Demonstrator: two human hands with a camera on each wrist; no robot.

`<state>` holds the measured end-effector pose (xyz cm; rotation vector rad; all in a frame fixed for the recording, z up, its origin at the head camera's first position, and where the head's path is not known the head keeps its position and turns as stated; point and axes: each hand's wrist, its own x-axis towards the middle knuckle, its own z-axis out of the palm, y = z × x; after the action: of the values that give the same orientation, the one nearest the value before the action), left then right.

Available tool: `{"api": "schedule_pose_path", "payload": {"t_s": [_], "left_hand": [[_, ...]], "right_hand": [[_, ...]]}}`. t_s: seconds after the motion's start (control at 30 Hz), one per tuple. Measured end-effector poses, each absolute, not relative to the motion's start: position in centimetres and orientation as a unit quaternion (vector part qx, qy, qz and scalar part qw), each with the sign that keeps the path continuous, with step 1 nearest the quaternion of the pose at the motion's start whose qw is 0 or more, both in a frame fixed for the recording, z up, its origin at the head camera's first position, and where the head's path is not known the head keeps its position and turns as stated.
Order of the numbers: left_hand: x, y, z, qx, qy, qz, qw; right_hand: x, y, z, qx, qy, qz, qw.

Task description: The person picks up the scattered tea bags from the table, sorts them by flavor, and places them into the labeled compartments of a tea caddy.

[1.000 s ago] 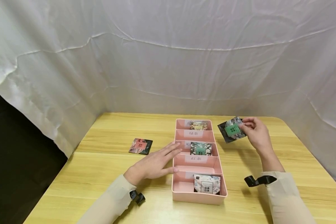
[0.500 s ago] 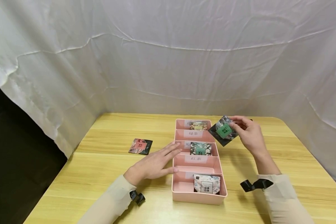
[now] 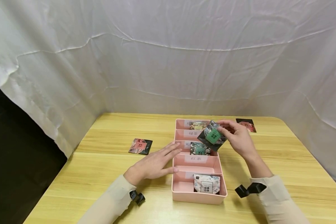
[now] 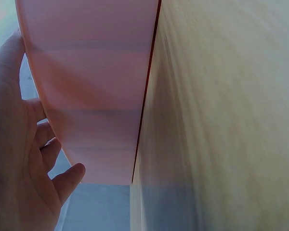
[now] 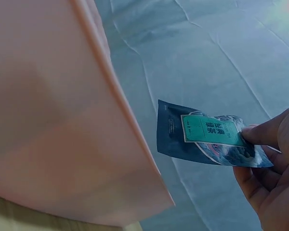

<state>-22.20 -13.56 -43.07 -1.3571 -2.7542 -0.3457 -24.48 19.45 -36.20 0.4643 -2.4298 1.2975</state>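
Head view: high, forward-down over table [image 3: 100, 174]. Wrist views: low, close beside pink tray [image 3: 197, 194] [image 4: 96, 86] [image 5: 53, 120], shared by all.

Makeshift studio: white sheet backdrop [image 3: 168, 62]

A wooden desk [image 3: 106, 174] stands against a creased white sheet [image 3: 168, 62] that hangs behind it and wraps round both sides; a dark packet with a red label [image 3: 140, 146] lies flat toward the left edge of the desk; another dark packet [image 3: 246, 124] lies near the far right corner, showing a reddish patch; both lie well apart from each other; past the left edge, beneath the sheet, the room is dark [image 3: 14, 161].
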Motion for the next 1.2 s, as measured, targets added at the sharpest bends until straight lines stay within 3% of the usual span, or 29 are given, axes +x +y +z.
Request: {"api": "schedule_pose_path", "payload": {"t_s": [1.0,1.2], "left_hand": [[-22.0,-13.0,-42.8,-0.443,-0.889,-0.113,0.023],[-22.0,-12.9,-42.9,-0.443,-0.89,-0.109,0.021]], "right_hand": [[-28.7,18.2,-36.8,0.136,-0.865,0.46,0.151],[-29.5,17.4,-37.2,0.147,-0.866,0.447,0.171]]}}
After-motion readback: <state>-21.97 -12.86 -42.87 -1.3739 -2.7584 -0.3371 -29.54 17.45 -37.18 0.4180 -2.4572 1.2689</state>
